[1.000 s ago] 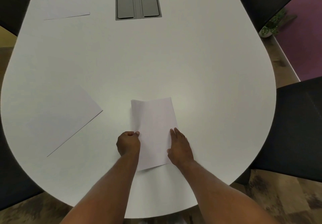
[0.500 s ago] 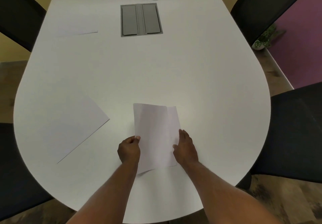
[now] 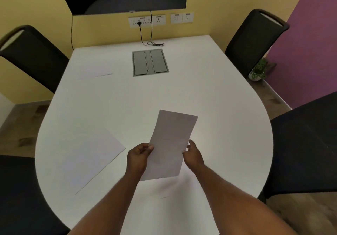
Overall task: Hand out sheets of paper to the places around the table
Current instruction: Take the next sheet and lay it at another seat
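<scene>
both hands hold a sheet of paper raised above the white surface, near its rounded near end. the left hand pinches the sheet's left edge, thumb on top, fingers curled under. the right hand grips the right edge, fingers loosely bent. the sheet's long axis runs away from the person, its far end tipped to the right. a second sheet lies flat to the left, turned diagonally. a third sheet lies at the far left place, its long axis across, beside the grey cable hatch
</scene>
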A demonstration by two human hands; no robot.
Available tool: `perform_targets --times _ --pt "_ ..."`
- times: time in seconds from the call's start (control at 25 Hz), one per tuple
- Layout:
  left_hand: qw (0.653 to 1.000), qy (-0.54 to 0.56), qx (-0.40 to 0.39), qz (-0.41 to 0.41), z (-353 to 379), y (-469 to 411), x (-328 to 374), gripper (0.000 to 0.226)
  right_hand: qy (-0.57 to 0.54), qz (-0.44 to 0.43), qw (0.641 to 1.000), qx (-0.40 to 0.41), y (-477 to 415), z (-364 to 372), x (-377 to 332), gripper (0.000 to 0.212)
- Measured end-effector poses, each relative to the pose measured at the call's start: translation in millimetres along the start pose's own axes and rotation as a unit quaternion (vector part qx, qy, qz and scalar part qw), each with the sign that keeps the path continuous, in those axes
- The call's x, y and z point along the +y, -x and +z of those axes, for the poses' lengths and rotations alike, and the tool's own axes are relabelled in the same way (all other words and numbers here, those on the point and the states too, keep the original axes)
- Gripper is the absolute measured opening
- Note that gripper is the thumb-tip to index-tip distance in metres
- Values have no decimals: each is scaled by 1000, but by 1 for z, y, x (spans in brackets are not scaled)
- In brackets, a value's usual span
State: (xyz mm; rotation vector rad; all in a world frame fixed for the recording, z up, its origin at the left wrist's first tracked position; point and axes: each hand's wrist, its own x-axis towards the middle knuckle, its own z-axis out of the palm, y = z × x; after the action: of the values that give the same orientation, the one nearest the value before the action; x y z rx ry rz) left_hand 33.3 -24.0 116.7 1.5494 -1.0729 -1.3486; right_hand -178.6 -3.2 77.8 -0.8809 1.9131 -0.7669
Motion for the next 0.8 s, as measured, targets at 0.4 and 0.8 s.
perform_targets --times 0.4,0.8 --pt "998 23 40 33 -12 17 30 16 -45 -71 989 125 37 -49 -41 7" --pt "993 -92 15 78 142 66 32 9 -35 -124 973 192 35 -211 -17 6"
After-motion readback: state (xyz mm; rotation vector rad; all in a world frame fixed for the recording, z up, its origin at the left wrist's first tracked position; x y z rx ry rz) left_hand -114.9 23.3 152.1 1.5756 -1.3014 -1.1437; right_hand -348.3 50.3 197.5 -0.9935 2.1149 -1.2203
